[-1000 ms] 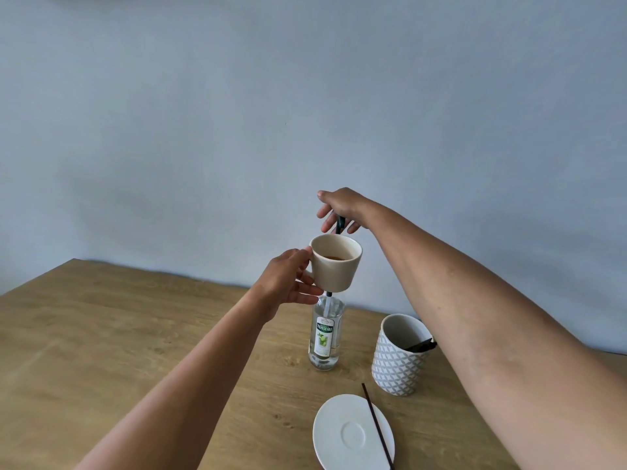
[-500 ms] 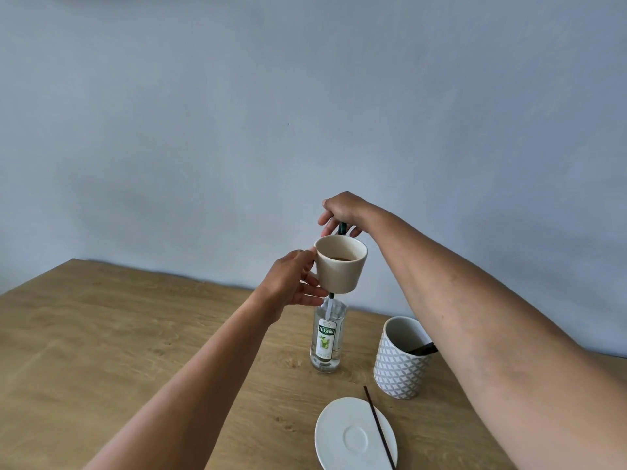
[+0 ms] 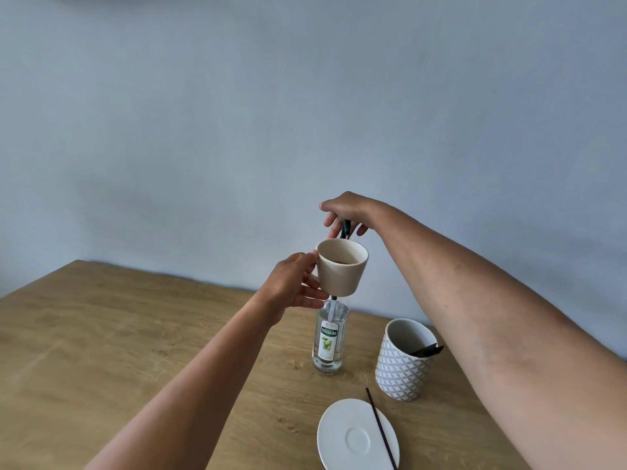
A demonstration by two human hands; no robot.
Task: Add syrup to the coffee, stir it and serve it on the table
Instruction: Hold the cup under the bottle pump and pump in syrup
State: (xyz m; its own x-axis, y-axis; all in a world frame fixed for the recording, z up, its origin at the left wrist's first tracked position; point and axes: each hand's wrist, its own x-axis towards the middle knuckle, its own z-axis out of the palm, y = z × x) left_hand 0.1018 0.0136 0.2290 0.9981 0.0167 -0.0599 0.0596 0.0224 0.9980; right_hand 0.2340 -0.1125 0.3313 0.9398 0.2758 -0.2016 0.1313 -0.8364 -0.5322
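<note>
A beige coffee cup (image 3: 342,271) is held in the air above the counter (image 3: 135,334), in front of the upper part of the syrup bottle (image 3: 329,337). The left hand (image 3: 294,286) is closed on the cup's handle side, the thumb laid near the rim and the fingers curled beneath; the left forearm is extended forward and upward from the lower left. Dark coffee is seen inside the cup, which is tilted slightly toward the viewer. The right hand (image 3: 346,213) is held palm down just above and behind the cup's rim, its fingers bent downward and pinched on a dark pump head (image 3: 345,228); the right arm is stretched in from the lower right, with the wrist bent down. The clear bottle, bearing a green-and-white label, stands upright on the counter toward its far edge, its pump tube visible through the glass. A patterned grey-and-white mug (image 3: 403,362) stands to the right of the bottle, apart from it, with a dark utensil end resting at its rim. A white saucer (image 3: 349,435) lies at the near edge, with a thin dark stirrer (image 3: 380,427) laid across its right side.
</note>
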